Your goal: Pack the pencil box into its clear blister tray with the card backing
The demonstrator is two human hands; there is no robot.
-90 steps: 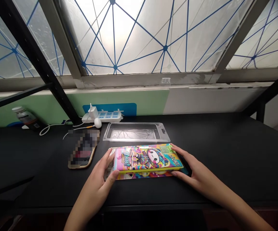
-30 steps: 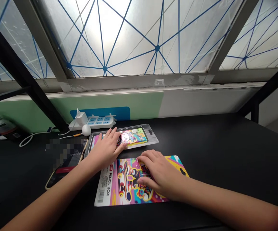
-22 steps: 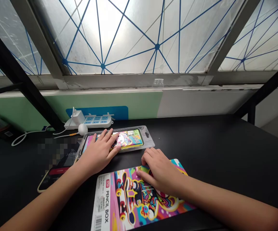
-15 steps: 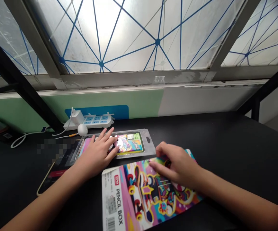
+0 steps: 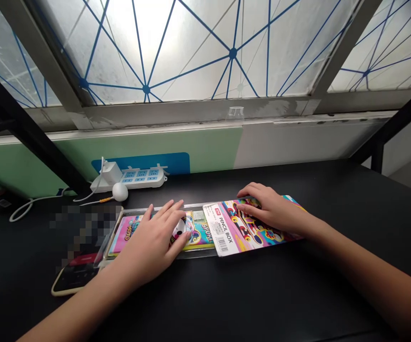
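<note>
Packaging card (image 5: 226, 232): printed paperboard, glossy coated face; blister tray (image 5: 198, 254): clear rigid plastic, smooth and shiny; pencil case (image 5: 130, 232): printed lid with a glossy finish, base material hidden. Desk top (image 5: 298, 294): black, matt, smooth, material not determinable. Power strip (image 5: 143, 179): white moulded plastic, smooth with a slight sheen; window frame (image 5: 198, 110): grey painted metal, scuffed and rough in patches.

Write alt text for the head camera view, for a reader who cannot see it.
On a black desk, the left hand rests on a colourful pencil box lying in a clear plastic tray, and the right hand lies on a printed card labelled PENCIL BOX that overlaps the tray's right end. A white power strip sits behind them.
</note>
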